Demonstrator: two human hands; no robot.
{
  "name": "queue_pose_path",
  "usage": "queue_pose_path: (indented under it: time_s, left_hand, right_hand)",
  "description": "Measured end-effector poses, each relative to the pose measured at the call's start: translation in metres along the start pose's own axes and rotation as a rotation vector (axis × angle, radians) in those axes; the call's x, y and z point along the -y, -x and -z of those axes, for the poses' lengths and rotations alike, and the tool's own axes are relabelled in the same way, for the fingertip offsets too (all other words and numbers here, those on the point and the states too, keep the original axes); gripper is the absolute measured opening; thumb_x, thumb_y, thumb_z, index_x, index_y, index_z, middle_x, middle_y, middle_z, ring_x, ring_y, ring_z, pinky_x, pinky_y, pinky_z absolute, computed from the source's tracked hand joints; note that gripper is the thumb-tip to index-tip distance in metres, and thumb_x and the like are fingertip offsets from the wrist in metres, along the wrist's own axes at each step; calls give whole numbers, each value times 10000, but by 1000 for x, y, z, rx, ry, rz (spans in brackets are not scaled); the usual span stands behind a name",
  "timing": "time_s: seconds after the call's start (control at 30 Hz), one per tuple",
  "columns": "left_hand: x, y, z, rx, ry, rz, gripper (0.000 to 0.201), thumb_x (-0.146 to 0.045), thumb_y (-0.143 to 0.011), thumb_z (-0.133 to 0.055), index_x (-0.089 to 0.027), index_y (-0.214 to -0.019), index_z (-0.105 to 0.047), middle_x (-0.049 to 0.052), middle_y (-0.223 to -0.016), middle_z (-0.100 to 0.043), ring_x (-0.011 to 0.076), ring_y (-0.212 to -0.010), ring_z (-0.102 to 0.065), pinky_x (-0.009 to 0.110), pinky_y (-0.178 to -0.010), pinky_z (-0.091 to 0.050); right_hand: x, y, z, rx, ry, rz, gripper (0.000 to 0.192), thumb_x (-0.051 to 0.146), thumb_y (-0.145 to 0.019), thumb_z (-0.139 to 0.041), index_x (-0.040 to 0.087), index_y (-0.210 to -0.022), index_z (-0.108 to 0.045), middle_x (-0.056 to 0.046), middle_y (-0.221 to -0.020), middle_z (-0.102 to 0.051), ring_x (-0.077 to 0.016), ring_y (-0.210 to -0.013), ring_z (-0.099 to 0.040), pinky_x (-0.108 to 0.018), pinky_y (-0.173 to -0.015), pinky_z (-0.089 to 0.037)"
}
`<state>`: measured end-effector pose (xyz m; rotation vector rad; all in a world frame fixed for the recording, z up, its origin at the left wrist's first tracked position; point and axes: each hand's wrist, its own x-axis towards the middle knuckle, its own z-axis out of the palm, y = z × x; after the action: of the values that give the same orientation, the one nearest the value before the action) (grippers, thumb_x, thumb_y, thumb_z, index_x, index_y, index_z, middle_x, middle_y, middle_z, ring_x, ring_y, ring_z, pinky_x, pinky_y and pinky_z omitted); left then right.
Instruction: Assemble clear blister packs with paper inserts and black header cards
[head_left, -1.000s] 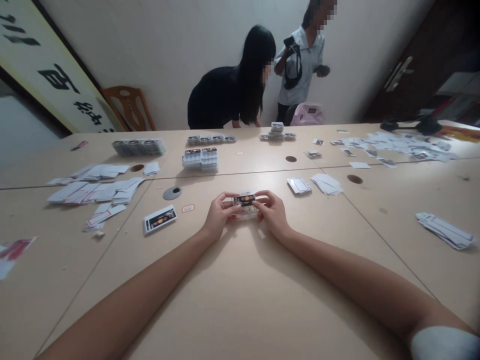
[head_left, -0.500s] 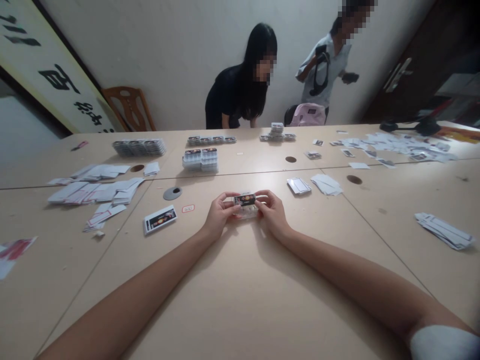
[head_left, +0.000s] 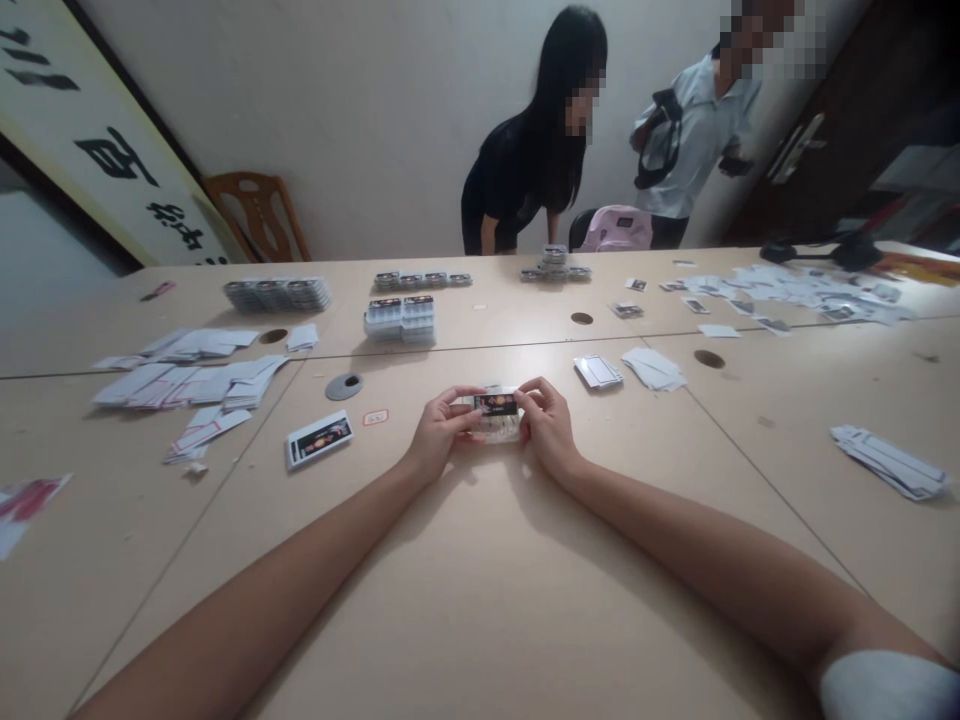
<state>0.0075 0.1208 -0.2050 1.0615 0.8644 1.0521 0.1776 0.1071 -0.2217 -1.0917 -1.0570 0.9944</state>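
Between my hands, above the table, is a small clear plastic box [head_left: 501,430] with a black printed label card [head_left: 496,404] along its upper part. My left hand [head_left: 444,428] grips the box's left end, thumb in front and fingers behind. At the right end my right hand [head_left: 549,425] pinches the corner by the card with thumb and forefinger. Small contents show faintly through the clear part. A stack of cards with the same black print [head_left: 320,440] lies left of my hands, beside a small red-bordered sticker [head_left: 376,418].
Stacked clear boxes [head_left: 401,322] stand beyond my hands, with more rows [head_left: 277,294] at the far left. White paper slips [head_left: 187,385] lie left; cards [head_left: 598,372] and folded papers [head_left: 889,462] lie right. Two people stand past the far edge, near a pink backpack [head_left: 619,230].
The box has turned slightly and shows more of its front and label. My right fingers have shifted to its corner. Both people across the table have moved right.
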Motion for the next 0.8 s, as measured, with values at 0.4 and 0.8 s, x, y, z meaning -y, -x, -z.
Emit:
queue_pose_path:
  time_s: [0.4,0.8]
  left_hand:
    - [0,-3,2,-79,63,-12,450,-230,-634,-865,-131,-1048,-721,79,-931,-769,168,-724,-722,222,-553,-602]
    - [3,-3,3,-117,8,-62,525,-240,-734,-785,-130,-1241,-707,92,-989,-752,133,-663,-684,225,-511,-600]
  right_hand:
    - [-4,-1,3,77,6,-8,271,303,-717,-670,178,-953,-631,-15,-773,-699,-101,-471,-510,-239,-444,-438]
    - [-1,7,1,107,175,79,418,348,-801,-667,199,-1190,-631,-38,-963,-676,-94,-513,-522,-256,-482,-445]
